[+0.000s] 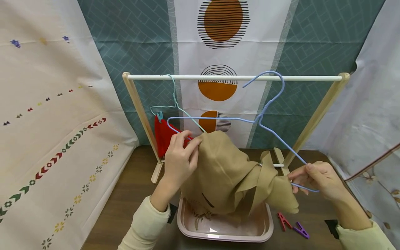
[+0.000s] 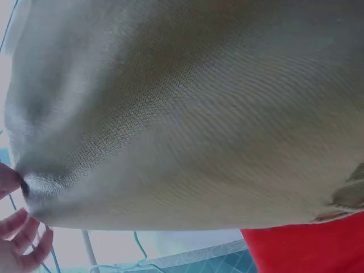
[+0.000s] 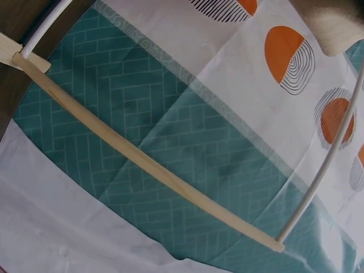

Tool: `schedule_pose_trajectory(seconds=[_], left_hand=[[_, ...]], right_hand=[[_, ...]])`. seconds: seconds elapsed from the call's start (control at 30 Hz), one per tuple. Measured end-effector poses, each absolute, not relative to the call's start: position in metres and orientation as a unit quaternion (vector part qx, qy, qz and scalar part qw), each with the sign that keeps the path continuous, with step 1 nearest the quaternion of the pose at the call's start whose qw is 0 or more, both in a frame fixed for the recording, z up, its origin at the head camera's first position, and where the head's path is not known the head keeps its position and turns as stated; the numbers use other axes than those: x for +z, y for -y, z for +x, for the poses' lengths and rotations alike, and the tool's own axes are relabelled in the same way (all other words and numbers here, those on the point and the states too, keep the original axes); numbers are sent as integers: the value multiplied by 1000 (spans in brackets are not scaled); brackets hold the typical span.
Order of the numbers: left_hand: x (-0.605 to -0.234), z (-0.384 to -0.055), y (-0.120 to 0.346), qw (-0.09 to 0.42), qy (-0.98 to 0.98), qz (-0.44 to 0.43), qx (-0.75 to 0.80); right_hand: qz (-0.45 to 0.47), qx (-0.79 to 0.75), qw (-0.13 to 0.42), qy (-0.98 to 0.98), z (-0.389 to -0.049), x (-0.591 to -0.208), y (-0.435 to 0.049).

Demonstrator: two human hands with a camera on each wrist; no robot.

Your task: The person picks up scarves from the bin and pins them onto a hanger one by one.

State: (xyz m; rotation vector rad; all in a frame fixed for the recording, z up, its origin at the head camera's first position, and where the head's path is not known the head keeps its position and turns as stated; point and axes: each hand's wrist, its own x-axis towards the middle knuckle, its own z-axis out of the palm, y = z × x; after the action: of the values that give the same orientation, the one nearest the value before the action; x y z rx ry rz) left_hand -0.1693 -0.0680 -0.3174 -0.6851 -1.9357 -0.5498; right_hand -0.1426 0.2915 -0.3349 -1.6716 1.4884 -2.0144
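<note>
A tan fringed scarf [image 1: 223,173] hangs bunched between my hands, its lower part over the pink basin [image 1: 265,232]. My left hand [image 1: 181,158] pinches the scarf's upper left edge; in the left wrist view, thumb and fingertips meet at a gathered corner of the cloth. With my right hand [image 1: 322,178] I grip the right end of a blue hanger [image 1: 218,118], fingertips right at the scarf's right edge. The hanger is tilted, its hook up in front of the rail. Scarf folds hide part of its lower bar.
A wooden rack with a white rail [image 1: 203,77] stands behind. On its left hangs a mint hanger [image 1: 173,95] carrying a red cloth [image 1: 162,137] held by a teal clothespin [image 1: 160,117]. Red [image 1: 283,221] and purple [image 1: 301,230] clothespins lie right of the basin.
</note>
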Motion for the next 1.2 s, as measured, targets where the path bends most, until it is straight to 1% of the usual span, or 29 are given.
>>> schedule_pose_trajectory(seconds=[0.17, 0.23, 0.37, 0.43, 0.57, 0.7, 0.73, 0.8, 0.93, 1.0, 1.03, 1.1, 1.2], left_hand=[[-327, -165, 57, 461, 813, -331, -131], [-330, -164, 50, 467, 802, -360, -98], [-334, -161, 33, 497, 758, -420, -48], [-334, -158, 24, 496, 740, -453, -32], [-337, -149, 6, 471, 737, -485, -17], [-344, -139, -12, 439, 761, -477, 16], [-345, -137, -17, 439, 764, -473, 27], [-347, -135, -26, 462, 755, -464, 43], [-346, -142, -36, 557, 691, -458, 38], [-343, -147, -38, 588, 659, -468, 16], [-342, -149, -38, 591, 652, -474, 1], [-339, -152, -38, 582, 654, -482, -36], [-332, -154, -39, 546, 685, -472, -101]], right_hand=[[-546, -668, 59, -502, -142, -335, -292], [-543, -668, 61, -505, -143, -335, -292], [-536, -667, 62, -514, -143, -336, -292], [-532, -667, 59, -519, -143, -337, -292], [-536, -664, 53, -519, -143, -336, -289], [-544, -662, 51, -514, -144, -334, -286], [-545, -661, 50, -513, -144, -333, -285], [-547, -660, 49, -513, -144, -333, -284], [-551, -656, 49, -513, -143, -333, -283], [-553, -652, 49, -516, -143, -333, -282], [-554, -650, 50, -518, -143, -333, -282], [-555, -643, 47, -526, -143, -334, -281], [-555, -636, 45, -534, -143, -334, -280]])
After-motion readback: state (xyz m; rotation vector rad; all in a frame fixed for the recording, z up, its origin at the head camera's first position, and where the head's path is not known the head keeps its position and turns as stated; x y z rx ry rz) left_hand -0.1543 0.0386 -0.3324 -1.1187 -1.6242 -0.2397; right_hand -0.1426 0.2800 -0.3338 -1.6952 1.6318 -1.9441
